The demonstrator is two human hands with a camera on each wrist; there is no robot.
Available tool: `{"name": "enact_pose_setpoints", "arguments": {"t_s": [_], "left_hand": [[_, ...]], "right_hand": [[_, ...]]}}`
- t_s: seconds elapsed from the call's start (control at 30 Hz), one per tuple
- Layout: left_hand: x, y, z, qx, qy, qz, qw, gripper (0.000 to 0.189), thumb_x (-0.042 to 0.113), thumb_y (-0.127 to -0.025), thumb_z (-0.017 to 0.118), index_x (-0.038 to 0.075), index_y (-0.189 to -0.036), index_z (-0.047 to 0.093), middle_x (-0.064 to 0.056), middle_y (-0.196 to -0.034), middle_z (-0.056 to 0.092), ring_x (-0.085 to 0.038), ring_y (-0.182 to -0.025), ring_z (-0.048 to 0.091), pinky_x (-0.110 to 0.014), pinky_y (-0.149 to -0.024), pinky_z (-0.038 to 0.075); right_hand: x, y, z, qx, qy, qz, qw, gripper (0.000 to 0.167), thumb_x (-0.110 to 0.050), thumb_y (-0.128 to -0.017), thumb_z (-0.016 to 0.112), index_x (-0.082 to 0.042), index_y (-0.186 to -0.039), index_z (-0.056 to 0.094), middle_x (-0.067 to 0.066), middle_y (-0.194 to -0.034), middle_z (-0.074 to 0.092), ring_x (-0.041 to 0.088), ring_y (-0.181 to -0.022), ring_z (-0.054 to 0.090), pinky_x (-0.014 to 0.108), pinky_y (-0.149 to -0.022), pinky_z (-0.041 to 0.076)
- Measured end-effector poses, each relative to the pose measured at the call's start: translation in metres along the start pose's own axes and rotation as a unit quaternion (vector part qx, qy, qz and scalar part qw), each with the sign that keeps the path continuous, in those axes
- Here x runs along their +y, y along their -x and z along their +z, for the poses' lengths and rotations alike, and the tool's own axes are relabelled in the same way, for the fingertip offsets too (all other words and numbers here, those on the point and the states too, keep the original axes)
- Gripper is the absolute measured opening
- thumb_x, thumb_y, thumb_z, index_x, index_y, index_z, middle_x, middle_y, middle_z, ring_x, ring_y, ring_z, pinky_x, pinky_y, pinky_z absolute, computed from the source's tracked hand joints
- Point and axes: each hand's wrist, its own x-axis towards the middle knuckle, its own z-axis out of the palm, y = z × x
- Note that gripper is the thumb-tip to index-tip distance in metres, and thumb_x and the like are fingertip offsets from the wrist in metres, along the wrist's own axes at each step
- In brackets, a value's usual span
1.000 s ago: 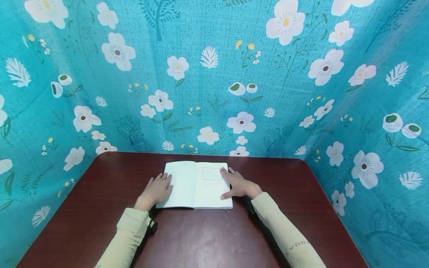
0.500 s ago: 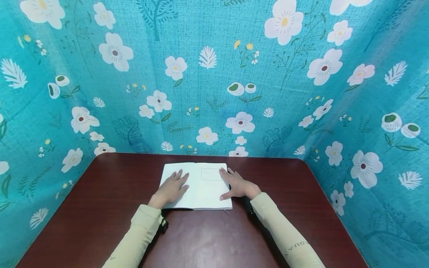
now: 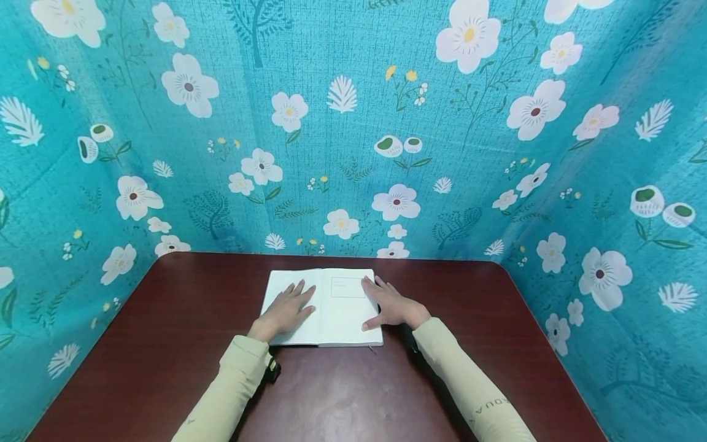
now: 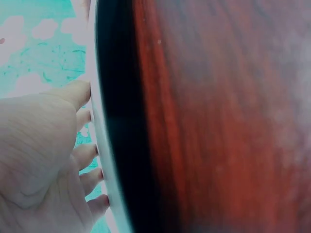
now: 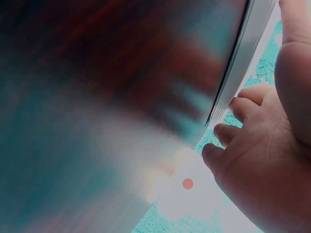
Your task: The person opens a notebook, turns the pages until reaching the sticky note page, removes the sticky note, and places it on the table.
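Note:
An open notebook (image 3: pixel 342 322) with white pages lies flat at the far side of the table, a thin printed box (image 3: pixel 345 287) near the top of its right page. My left hand (image 3: pixel 284 313) rests on the left page, fingers spread and straight, the thumb pointing toward the fold. Across the outer edge of the right page lies my right hand (image 3: pixel 393 307), thumb and index finger on the paper, the others reaching past the edge. In the left wrist view, the fingertips (image 4: pixel 99 204) touch the page beside the dark cover. The right wrist view shows the page block's edge (image 5: pixel 243 63) by the fingers.
A dark reddish-brown table (image 3: pixel 353 399) with a glossy top carries the notebook. A thin ribbon end (image 3: pixel 373 350) pokes out below the right page. Behind and at both sides hangs a turquoise curtain (image 3: pixel 331 166) printed with flowers.
My left hand has slid rightward from the left page's outer edge to near the fold, and that page lies flatter. The right hand stays where it was.

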Motion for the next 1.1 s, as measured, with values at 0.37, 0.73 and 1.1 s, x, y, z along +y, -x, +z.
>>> {"name": "enact_pose_setpoints", "arguments": {"t_s": [0.37,0.73,1.1], "left_hand": [[-0.0035,-0.0006,0.0024,0.004,0.015,0.023,0.9996,0.056,0.028,-0.107,0.051,0.001,-0.155,0.040,-0.031,-0.161,0.028,-0.050,-0.150,0.023,-0.063,-0.121,0.022],[-0.0036,0.0005,0.0043,0.000,0.018,0.014,0.9997,0.057,0.030,-0.107,0.050,0.004,-0.156,0.038,-0.028,-0.163,0.026,-0.049,-0.151,0.022,-0.063,-0.121,0.020],[-0.0035,0.0011,0.0033,0.008,0.010,0.022,0.9997,0.055,0.026,-0.107,0.051,0.002,-0.155,0.040,-0.031,-0.161,0.028,-0.053,-0.149,0.024,-0.067,-0.118,0.024]], "right_hand": [[0.0005,0.0014,0.0000,0.001,-0.026,0.010,0.9996,0.122,-0.056,-0.079,0.082,-0.009,-0.164,0.010,0.008,-0.172,0.011,0.035,-0.158,0.001,0.060,-0.125,0.010],[-0.0004,0.0012,0.0007,-0.003,-0.042,0.016,0.9990,0.123,-0.056,-0.078,0.083,-0.010,-0.165,0.009,0.008,-0.172,0.010,0.036,-0.158,0.005,0.062,-0.124,0.011],[0.0003,0.0013,0.0008,-0.001,-0.046,0.012,0.9989,0.122,-0.055,-0.078,0.083,-0.010,-0.165,0.009,0.008,-0.172,0.010,0.036,-0.158,0.005,0.063,-0.124,0.010]]}}
